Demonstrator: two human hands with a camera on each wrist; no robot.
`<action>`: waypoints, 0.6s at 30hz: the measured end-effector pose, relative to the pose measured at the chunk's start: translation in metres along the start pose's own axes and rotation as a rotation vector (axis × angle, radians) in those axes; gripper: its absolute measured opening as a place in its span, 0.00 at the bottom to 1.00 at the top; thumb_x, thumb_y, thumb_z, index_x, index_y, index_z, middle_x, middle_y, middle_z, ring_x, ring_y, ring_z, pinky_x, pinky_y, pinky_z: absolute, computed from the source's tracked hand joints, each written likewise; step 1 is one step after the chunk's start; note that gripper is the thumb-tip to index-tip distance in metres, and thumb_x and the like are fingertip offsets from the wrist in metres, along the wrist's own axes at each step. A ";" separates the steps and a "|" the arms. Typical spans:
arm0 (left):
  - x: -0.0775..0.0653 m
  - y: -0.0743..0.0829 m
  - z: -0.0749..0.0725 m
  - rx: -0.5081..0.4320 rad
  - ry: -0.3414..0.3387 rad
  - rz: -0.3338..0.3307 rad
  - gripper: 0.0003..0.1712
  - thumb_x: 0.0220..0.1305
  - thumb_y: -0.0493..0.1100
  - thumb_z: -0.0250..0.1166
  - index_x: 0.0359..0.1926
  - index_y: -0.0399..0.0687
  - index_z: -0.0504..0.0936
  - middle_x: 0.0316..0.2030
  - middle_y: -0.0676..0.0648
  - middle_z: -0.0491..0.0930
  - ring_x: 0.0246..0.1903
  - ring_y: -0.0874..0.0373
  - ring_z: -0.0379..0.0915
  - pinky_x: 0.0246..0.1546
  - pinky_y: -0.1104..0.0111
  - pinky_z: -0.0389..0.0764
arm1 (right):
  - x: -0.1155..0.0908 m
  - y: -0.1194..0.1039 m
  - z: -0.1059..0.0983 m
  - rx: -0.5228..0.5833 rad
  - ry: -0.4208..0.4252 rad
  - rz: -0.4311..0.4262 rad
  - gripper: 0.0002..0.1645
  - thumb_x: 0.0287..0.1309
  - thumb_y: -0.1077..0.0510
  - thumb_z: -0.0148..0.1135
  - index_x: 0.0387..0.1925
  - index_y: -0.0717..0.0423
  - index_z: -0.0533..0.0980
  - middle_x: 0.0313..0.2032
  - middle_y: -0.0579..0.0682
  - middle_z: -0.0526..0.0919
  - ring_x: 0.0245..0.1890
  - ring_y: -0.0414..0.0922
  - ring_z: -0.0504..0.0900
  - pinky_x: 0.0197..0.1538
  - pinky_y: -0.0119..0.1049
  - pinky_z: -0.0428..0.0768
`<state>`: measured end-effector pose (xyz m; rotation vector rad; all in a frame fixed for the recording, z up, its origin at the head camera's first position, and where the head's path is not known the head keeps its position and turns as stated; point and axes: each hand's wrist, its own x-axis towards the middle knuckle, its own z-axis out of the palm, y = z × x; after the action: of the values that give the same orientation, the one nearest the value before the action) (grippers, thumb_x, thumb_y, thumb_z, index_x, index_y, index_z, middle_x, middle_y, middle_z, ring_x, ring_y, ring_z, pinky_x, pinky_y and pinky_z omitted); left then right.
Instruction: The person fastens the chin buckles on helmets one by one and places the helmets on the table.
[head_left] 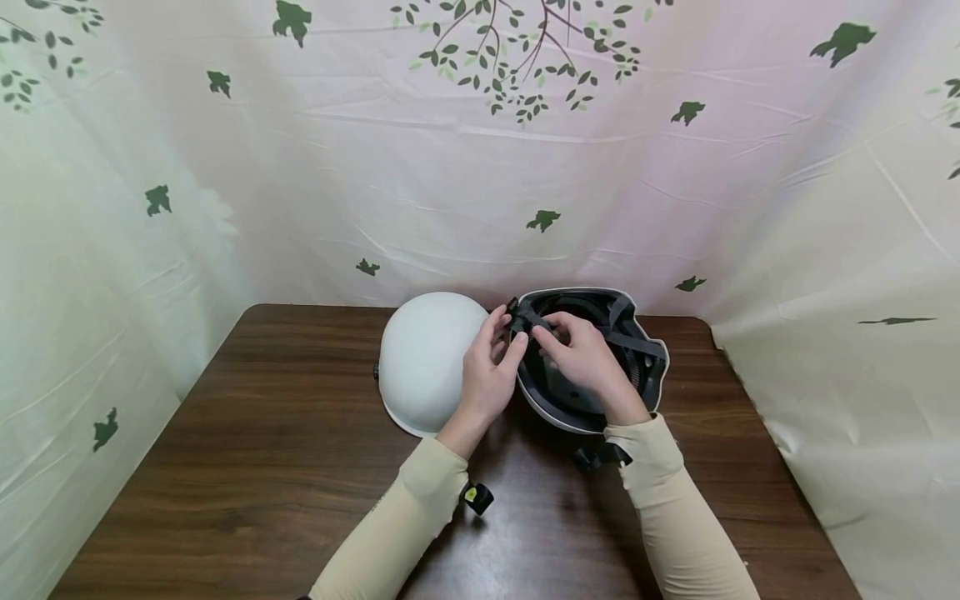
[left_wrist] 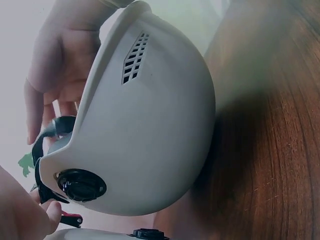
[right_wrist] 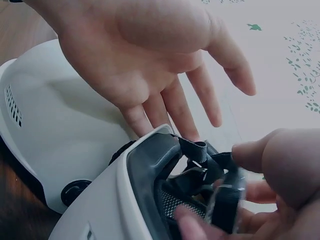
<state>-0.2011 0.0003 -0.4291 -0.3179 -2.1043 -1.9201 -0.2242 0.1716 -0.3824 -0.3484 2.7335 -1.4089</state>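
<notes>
A white helmet (head_left: pixel 592 417) lies upturned, its black lining and straps facing up. My right hand (head_left: pixel 588 358) reaches over its opening and pinches a black chin strap (right_wrist: pixel 225 205) between thumb and fingers. My left hand (head_left: pixel 487 375) is at the helmet's left rim; in the right wrist view its fingers (right_wrist: pixel 182 112) are extended and spread behind the rim, close to the strap. A black and red piece (left_wrist: pixel 71 218) shows by the left thumb in the left wrist view. A round black knob (left_wrist: pixel 81 185) is on the shell's side.
A second white helmet (head_left: pixel 427 358) sits dome up, directly left of the upturned one, partly behind my left hand. Both are near the back edge of the dark wooden table (head_left: pixel 247 467). A pale curtain (head_left: pixel 450 183) with leaf prints hangs behind and at both sides.
</notes>
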 end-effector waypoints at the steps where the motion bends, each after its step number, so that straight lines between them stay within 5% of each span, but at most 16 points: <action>1: 0.000 0.000 0.000 0.001 0.001 -0.001 0.36 0.77 0.52 0.61 0.78 0.45 0.66 0.69 0.44 0.76 0.69 0.52 0.72 0.70 0.56 0.73 | 0.000 0.001 0.000 -0.001 -0.009 0.006 0.26 0.79 0.46 0.57 0.65 0.60 0.76 0.43 0.62 0.88 0.39 0.55 0.89 0.41 0.46 0.88; 8: 0.000 -0.001 -0.001 0.003 -0.005 -0.009 0.36 0.76 0.52 0.62 0.78 0.44 0.66 0.68 0.44 0.76 0.69 0.51 0.72 0.70 0.56 0.73 | 0.000 0.004 0.001 -0.056 -0.047 0.025 0.12 0.77 0.53 0.60 0.48 0.57 0.83 0.37 0.60 0.87 0.30 0.51 0.91 0.30 0.40 0.85; 18: -0.001 -0.002 0.000 0.007 -0.015 0.000 0.37 0.76 0.51 0.62 0.78 0.43 0.65 0.68 0.43 0.76 0.69 0.50 0.72 0.69 0.54 0.74 | 0.002 -0.001 0.005 -0.029 0.010 -0.013 0.13 0.73 0.51 0.64 0.45 0.56 0.86 0.30 0.53 0.89 0.27 0.55 0.89 0.27 0.39 0.83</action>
<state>-0.2007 0.0001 -0.4314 -0.3322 -2.1192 -1.9160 -0.2249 0.1668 -0.3841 -0.3615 2.7673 -1.3797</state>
